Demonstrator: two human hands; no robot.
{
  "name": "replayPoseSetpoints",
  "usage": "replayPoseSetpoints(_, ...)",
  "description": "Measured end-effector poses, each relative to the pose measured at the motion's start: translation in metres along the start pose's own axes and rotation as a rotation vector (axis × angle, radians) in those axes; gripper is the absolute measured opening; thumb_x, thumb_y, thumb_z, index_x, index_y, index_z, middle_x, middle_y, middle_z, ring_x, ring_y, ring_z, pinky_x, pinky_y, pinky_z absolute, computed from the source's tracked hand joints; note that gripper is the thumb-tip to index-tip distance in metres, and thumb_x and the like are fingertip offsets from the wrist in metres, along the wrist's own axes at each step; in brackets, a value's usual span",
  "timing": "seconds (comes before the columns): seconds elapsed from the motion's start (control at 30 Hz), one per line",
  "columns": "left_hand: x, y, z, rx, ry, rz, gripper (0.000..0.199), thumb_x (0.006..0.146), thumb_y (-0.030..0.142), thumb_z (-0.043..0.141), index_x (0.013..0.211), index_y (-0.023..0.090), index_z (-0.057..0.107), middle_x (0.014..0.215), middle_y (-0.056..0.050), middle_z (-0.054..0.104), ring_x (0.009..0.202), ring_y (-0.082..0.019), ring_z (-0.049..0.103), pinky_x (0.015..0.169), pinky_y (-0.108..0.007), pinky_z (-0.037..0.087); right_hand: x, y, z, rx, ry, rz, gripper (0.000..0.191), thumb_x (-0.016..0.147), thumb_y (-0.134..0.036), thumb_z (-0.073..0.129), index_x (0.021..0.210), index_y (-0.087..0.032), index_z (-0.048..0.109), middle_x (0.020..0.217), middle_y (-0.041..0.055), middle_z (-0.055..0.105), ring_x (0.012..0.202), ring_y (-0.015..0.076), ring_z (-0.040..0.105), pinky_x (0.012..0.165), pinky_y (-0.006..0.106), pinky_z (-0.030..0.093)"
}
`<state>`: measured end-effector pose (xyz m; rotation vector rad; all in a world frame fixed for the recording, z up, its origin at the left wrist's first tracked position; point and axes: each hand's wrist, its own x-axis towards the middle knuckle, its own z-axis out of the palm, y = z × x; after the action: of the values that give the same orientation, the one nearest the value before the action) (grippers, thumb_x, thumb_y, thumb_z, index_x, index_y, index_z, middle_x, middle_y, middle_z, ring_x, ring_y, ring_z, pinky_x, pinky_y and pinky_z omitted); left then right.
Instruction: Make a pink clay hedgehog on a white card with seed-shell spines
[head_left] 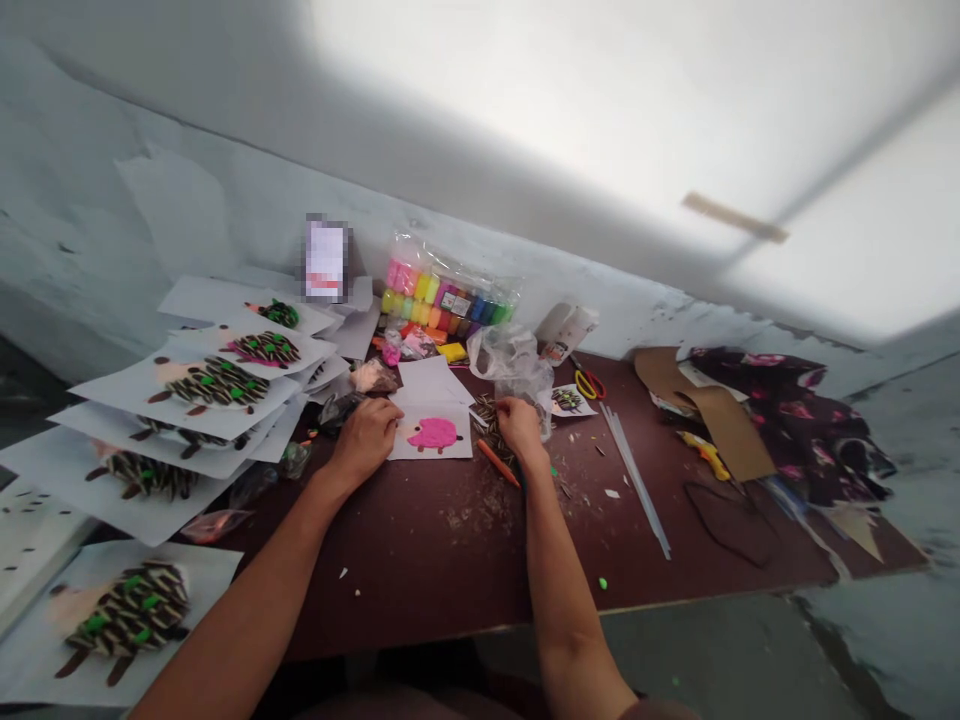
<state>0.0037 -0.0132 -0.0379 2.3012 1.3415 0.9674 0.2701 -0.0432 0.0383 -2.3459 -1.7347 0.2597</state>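
A white sheet of paper [454, 387] lies on the dark red table, bearing a pink clay hedgehog [433, 433] with a pale face and small brown feet. At its left edge rests my left hand [367, 436], fingers bent and closed on the paper's margin. My right hand [520, 428] is to the right of the sheet, over a pile of striped seeds [487, 410]. Its fingertips are pinched together; whatever is between them is too small to make out. Near its wrist, an orange stick-like tool [497, 463] lies beside the seeds. A crumpled clear plastic bag [504, 352] sits just behind this hand.
Finished-looking hedgehog pictures [217, 385] are stacked at left. Behind are a pack of coloured clay [450, 300], a phone-like screen [327, 260] and a white bottle [574, 332]. Rightward lie scissors [590, 384], glue sticks [636, 480], a yellow glue gun [703, 455], cardboard [731, 435] and dark flowered cloth [817, 430].
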Motion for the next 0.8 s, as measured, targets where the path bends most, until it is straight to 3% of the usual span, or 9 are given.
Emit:
replayPoseSetpoints(0.1,-0.001,0.002,-0.001,0.012,-0.003,-0.012,0.032,0.086,0.012,0.044,0.093,0.016,0.075,0.099,-0.012,0.072,0.097,-0.027,0.064,0.092,-0.043,0.054,-0.003,-0.002,0.004,-0.004,-0.007,0.004,0.031,0.088,-0.01,0.056,0.105,-0.019,0.081,0.106,0.0099,0.079,0.1,0.0213,0.072,0.086,0.024,0.048)
replayPoseSetpoints(0.3,-0.003,0.007,0.0,0.059,-0.004,-0.012,0.039,0.083,0.009,0.044,0.105,0.016,0.074,0.109,-0.012,0.072,0.103,-0.028,0.062,0.098,-0.045,0.052,-0.002,-0.009,0.005,0.008,0.051,-0.011,0.029,0.097,-0.02,0.053,0.113,-0.019,0.078,0.114,0.0102,0.075,0.103,0.0189,0.068,0.087,0.023,0.045)
replayPoseSetpoints(0.53,-0.004,0.004,0.002,0.078,-0.011,-0.003,0.04,0.082,0.01,0.046,0.11,0.018,0.074,0.118,-0.012,0.071,0.109,-0.029,0.061,0.104,-0.049,0.049,0.002,-0.012,0.017,-0.004,0.029,-0.022,0.027,0.098,-0.022,0.053,0.102,-0.018,0.079,0.108,0.0117,0.072,0.096,0.021,0.066,0.081,0.026,0.043)
replayPoseSetpoints(0.7,-0.004,0.0,0.003,0.081,-0.019,0.017,0.036,0.085,0.011,0.047,0.106,0.018,0.075,0.118,-0.013,0.071,0.108,-0.029,0.061,0.103,-0.05,0.05,0.002,-0.01,0.02,0.069,0.132,-0.01,0.027,0.1,-0.019,0.046,0.102,-0.015,0.072,0.106,0.0148,0.071,0.096,0.0224,0.065,0.08,0.028,0.043)
replayPoseSetpoints(0.8,-0.005,0.0,0.004,0.092,-0.013,0.02,0.036,0.085,0.01,0.047,0.107,0.019,0.074,0.118,-0.012,0.071,0.108,-0.028,0.061,0.104,-0.05,0.05,0.001,-0.009,0.018,0.248,0.198,-0.016,0.026,0.097,-0.019,0.044,0.104,-0.016,0.069,0.094,0.0093,0.073,0.084,0.02,0.065,0.076,0.027,0.043)
